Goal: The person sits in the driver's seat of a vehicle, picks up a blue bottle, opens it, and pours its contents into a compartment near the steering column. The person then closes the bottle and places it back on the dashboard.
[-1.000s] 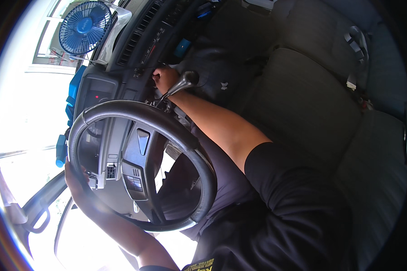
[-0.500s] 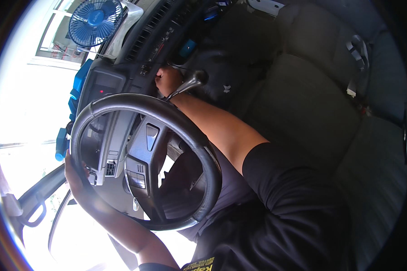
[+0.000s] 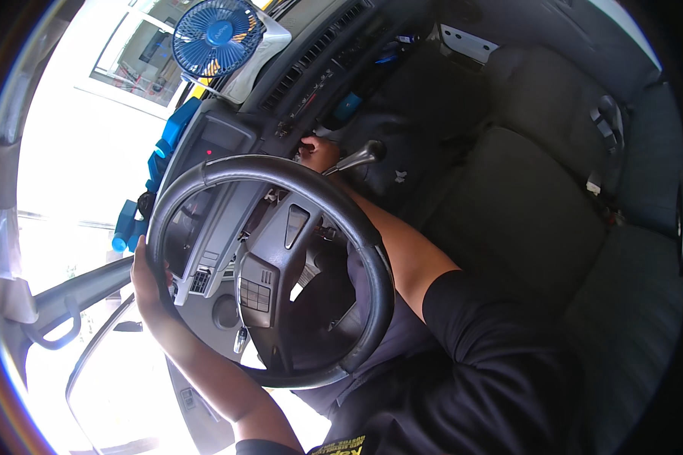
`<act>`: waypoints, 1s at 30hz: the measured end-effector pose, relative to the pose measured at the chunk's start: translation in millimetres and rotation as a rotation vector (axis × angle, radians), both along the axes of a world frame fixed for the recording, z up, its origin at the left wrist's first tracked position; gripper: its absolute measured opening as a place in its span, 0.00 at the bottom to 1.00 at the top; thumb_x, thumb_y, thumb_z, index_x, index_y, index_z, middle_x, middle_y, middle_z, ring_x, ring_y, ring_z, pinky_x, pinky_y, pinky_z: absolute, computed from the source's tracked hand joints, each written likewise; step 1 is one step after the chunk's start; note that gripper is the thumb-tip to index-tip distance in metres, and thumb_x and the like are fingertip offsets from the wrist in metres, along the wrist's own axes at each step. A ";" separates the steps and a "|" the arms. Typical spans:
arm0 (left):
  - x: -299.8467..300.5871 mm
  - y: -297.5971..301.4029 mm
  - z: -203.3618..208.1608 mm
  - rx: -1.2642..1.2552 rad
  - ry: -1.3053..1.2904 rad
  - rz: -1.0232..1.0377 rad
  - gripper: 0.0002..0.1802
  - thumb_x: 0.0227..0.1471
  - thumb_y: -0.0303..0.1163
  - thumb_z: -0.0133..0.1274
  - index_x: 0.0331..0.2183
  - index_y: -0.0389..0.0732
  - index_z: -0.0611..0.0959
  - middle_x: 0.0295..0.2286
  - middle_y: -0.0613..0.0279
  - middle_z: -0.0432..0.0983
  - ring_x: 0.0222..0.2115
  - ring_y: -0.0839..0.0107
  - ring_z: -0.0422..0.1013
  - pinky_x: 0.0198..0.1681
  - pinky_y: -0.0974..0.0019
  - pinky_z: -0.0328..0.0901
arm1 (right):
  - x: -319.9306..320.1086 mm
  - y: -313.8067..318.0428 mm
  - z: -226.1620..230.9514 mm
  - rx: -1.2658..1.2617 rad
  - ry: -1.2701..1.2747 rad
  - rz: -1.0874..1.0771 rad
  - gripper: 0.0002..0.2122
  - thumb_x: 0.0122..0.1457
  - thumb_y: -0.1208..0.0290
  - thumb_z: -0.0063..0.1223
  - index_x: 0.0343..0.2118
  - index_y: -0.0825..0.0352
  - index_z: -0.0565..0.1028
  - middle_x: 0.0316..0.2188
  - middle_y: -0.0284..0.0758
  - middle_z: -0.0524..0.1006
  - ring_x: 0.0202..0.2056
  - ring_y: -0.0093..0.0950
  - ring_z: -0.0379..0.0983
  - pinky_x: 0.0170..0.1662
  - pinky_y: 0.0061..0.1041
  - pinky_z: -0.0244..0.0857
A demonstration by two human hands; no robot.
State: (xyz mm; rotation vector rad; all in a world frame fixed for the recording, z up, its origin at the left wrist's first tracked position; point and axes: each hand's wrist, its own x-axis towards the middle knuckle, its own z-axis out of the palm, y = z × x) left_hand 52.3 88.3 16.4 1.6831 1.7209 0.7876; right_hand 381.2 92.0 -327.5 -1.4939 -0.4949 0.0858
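The black steering wheel (image 3: 281, 173) fills the middle of the view, with a grey pad (image 3: 259, 292) at its hub. My left hand (image 3: 150, 277) is closed around the left side of its rim. Beyond the wheel, my right hand (image 3: 320, 154) is curled at the lower edge of the dashboard. Its fingers are closed on something dark that they mostly hide. Just beside that hand, a lever with a dark rounded knob (image 3: 368, 153) slants up over my right wrist.
A blue fan (image 3: 218, 38) stands on the dashboard (image 3: 224, 130), near several blue objects (image 3: 176, 125) along the windshield. Dark seats (image 3: 508, 189) stretch to the right, with a seat-belt buckle (image 3: 594, 184) on them. At lower left is a door grab handle (image 3: 61, 334).
The whole view has shifted, so the cabin appears farther right and slightly lower. My left hand stays on the rim. My right hand stays by the dashboard, its thumb now showing more clearly.
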 end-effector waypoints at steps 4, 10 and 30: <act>1.4 0.0 -0.2 -0.017 -0.032 0.033 0.34 0.61 0.66 0.51 0.27 0.41 0.81 0.17 0.65 0.70 0.14 0.74 0.66 0.20 0.68 0.60 | 2.3 4.3 -2.7 0.033 -0.258 -0.131 0.07 0.49 0.72 0.71 0.32 0.62 0.86 0.28 0.39 0.84 0.31 0.39 0.83 0.36 0.39 0.77; 2.0 3.2 -6.5 0.035 -0.076 0.117 0.32 0.64 0.64 0.51 0.20 0.51 0.73 0.13 0.75 0.60 0.10 0.81 0.57 0.14 0.73 0.51 | -0.7 7.5 -7.6 0.163 -0.335 -0.165 0.04 0.51 0.76 0.69 0.29 0.64 0.83 0.28 0.40 0.82 0.30 0.41 0.81 0.36 0.40 0.75; -23.6 27.8 -6.3 -0.022 -0.056 0.071 0.33 0.61 0.68 0.53 0.25 0.45 0.77 0.15 0.68 0.67 0.11 0.76 0.63 0.14 0.71 0.56 | -4.4 5.7 -10.4 0.155 -0.068 -0.049 0.03 0.56 0.80 0.67 0.33 0.70 0.83 0.30 0.43 0.85 0.32 0.36 0.86 0.36 0.30 0.80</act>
